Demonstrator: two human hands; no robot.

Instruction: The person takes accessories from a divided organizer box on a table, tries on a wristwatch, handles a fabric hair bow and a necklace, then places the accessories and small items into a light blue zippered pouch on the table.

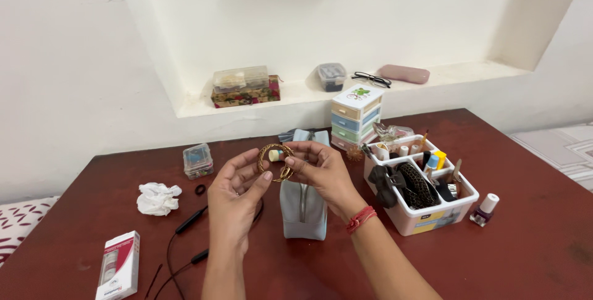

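Both my hands hold a gold bangle [269, 151] above a light blue zip pouch [302, 204] that lies on the dark red table [531, 238]. My left hand [235, 192] pinches the bangle's lower left side. On the bangle's right side my right hand [321, 167], with a red thread on its wrist, grips it with fingertips. A small round pale thing shows through the ring.
A white organiser tray [432, 216] with hair clips and small bottles stands to the right, a nail polish bottle [485, 208] beside it. A mini drawer unit [356, 116] stands behind. Left: crumpled tissue [158, 198], small clear box [197, 160], black cable [185, 238], red-white carton [118, 266]. Wall shelf holds boxes and glasses [371, 79].
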